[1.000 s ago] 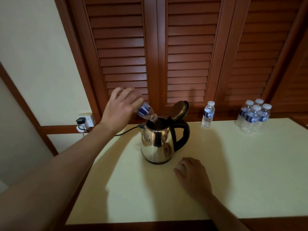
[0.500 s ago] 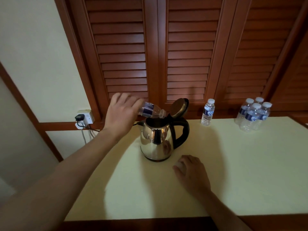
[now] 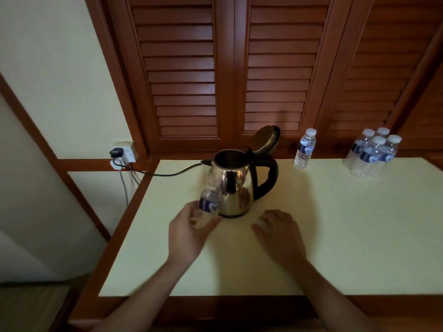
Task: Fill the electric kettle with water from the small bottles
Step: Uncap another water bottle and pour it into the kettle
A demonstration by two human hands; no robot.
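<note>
L hand [image 3: 189, 233] sits low over the near-left part of the surface [image 3: 359, 236], fingers [image 3: 212, 225] wrapped round the lower half of a small bottle [image 3: 208, 205]. It's tilted, neck up & away, blurred, just in front of the kettle [image 3: 236, 185] & overlapping its left side. R hand [image 3: 280, 233] lies palm-down on the surface near the kettle base, fingers bent; small pale blob at the tips, can't tell if it's held. Kettle stands upright mid-surface w/ lid [image 3: 267, 140] flipped open, handle right, spout left, black cord [image 3: 167, 173] running to the wall socket [image 3: 123, 152]. Further back: lone capped bottle [image 3: 305, 149], then a cluster of four bottles [image 3: 374, 154] at back right, well apart from the kettle. Louvred doors [image 3: 182, 68] behind.
</note>
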